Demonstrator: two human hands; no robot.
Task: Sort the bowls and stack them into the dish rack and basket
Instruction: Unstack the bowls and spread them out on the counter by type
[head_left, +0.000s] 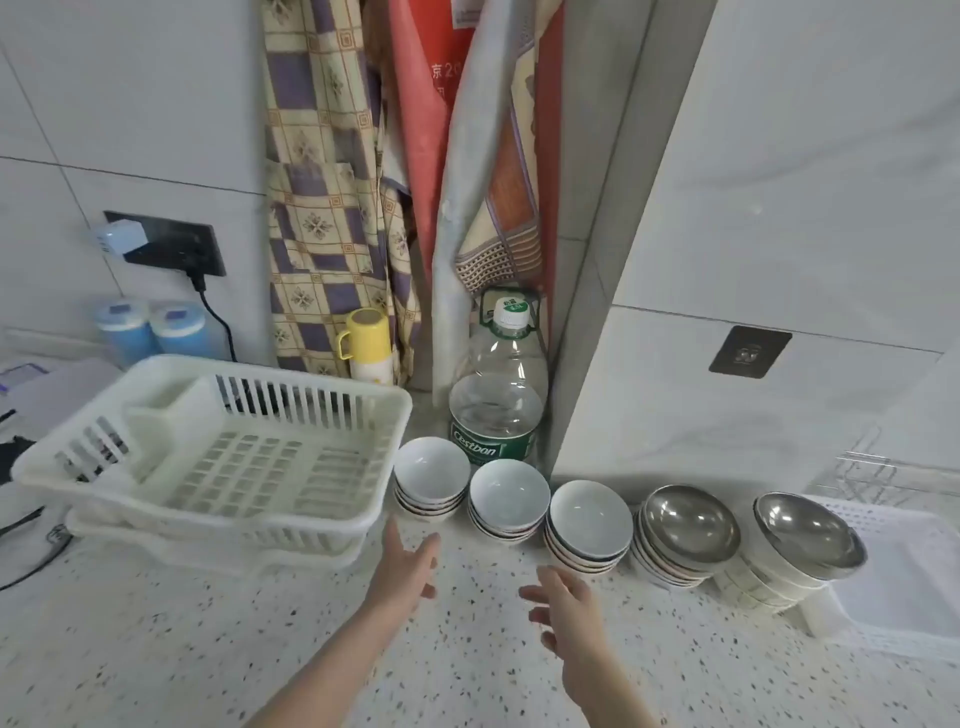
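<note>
My left grip (408, 566) and right grip (563, 608) hover over the speckled stone bench (208, 649), fingers spread and loose, holding nothing. Just beyond the fingertips runs a row of five bowl stacks: three stacks of white ceramic bowls (509, 499) with dark rims, then two stacks of white bowls topped by shiny steel bowls (691, 522), leaning toward the right. At the left edge sits the white slatted plastic dish rack (218, 457) on its drip tray, close beside my left grip. At the right edge lies a white perforated basket (904, 582), touching the last stack. Behind the bowls, in the far corner, stands a clear plastic bottle (496, 410) with a green label reading "Cestbon", and a yellow flask (366, 345).
</note>
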